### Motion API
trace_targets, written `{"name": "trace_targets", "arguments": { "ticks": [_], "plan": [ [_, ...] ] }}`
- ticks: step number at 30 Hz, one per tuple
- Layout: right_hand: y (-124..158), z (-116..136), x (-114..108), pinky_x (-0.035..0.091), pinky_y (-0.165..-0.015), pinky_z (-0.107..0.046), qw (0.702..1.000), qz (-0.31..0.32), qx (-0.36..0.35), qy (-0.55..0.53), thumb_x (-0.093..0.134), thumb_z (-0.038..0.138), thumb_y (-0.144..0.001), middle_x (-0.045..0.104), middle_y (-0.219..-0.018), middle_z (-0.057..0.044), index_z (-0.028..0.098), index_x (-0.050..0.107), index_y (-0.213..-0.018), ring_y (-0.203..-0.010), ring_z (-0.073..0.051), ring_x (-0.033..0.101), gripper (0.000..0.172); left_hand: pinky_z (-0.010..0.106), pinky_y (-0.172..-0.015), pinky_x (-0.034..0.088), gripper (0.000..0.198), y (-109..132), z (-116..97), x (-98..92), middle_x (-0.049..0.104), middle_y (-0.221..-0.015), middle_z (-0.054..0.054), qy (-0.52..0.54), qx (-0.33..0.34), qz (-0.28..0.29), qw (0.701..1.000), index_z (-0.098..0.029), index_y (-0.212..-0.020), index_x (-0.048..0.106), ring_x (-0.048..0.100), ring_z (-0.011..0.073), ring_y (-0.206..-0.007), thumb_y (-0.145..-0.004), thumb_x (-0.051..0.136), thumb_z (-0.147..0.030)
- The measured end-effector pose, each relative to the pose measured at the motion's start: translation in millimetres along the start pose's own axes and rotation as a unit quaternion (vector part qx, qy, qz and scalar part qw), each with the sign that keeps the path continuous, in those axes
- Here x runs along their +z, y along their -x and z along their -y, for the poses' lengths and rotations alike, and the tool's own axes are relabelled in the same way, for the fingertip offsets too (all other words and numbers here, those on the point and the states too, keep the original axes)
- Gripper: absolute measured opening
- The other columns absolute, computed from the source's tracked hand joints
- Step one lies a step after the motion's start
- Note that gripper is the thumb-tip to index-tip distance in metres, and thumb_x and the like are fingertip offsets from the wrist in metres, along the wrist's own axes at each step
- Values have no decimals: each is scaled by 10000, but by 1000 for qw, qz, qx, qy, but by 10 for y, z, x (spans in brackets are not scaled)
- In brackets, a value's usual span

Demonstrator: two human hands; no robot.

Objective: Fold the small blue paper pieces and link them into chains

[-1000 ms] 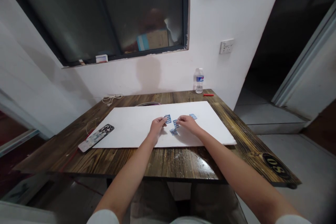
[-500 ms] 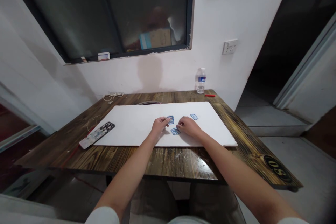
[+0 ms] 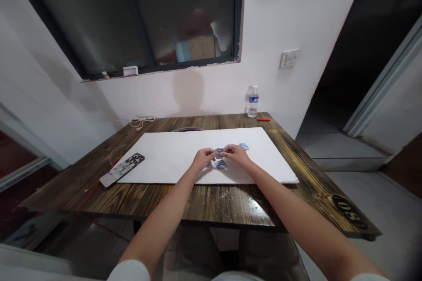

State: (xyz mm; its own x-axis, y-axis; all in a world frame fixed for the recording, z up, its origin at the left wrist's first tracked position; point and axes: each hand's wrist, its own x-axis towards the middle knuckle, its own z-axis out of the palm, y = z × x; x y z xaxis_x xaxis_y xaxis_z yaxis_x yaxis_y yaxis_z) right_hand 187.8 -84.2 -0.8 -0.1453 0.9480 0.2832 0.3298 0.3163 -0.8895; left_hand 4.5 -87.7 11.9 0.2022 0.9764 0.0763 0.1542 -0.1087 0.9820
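A dark-stained wooden desk [image 3: 211, 199] with a glossy grain stands against a white wall [image 3: 220, 94], and a white rectangular board [image 3: 168, 158] lies across its middle. Over the board, the left hand [image 3: 201, 159] and right hand [image 3: 236, 154] meet, fingertips closed on a small blue slotted piece [image 3: 219, 153] between them; the fingers partly hide it.

Taking the hands as the dial's centre and the wall as twelve, a patterned blue piece [image 3: 220, 164] lies on the board close by at six, and a slatted blue piece [image 3: 244, 146] between two and three.

Near nine, a phone [image 3: 123, 169] straddles the board's edge. At ten, a coiled white cord [image 3: 141, 120] rests on bare wood. A labelled clear bottle [image 3: 252, 103] stands upright by the wall at one, with a red pen [image 3: 263, 119] at two. An oval number plate [image 3: 348, 211] marks the desk corner at four.

Farther off, a dark-framed window [image 3: 184, 4] spans eleven, a small white box [image 3: 130, 70] on its sill; a wall socket [image 3: 289, 59] sits at one, and a dark doorway [image 3: 339, 61] opens at two.
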Motion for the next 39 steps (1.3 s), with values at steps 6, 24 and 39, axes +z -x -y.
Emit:
{"name": "trace_targets", "arguments": {
  "ticks": [6,24,39],
  "plan": [
    [1,-1,-3,423,-637,-277,998,10,16,-54,665,454,-674,640,-656,-6,180,616,-679,-649,-160,566,278,226,-473,254,493,-14,14,-14,599,-569,13,12,-7,-5,1000,-147,-710,683,407,80,-456,-557,786,-604],
    [59,56,-90,365,-689,-262,949,100,-46,297,583,284,-844,670,-847,-69,160,660,-734,-790,-178,576,183,199,-469,306,367,-31,4,-35,549,-557,-5,42,-2,-113,993,-145,-721,677,463,97,-531,-607,766,-482],
    [21,-1,-7,369,-633,-252,992,-1,-16,122,728,370,-717,622,-739,0,184,614,-726,-696,-149,538,218,221,-501,322,397,11,-12,15,606,-569,13,-1,2,4,1000,-141,-700,676,497,105,-512,-601,784,-510]
  ]
}}
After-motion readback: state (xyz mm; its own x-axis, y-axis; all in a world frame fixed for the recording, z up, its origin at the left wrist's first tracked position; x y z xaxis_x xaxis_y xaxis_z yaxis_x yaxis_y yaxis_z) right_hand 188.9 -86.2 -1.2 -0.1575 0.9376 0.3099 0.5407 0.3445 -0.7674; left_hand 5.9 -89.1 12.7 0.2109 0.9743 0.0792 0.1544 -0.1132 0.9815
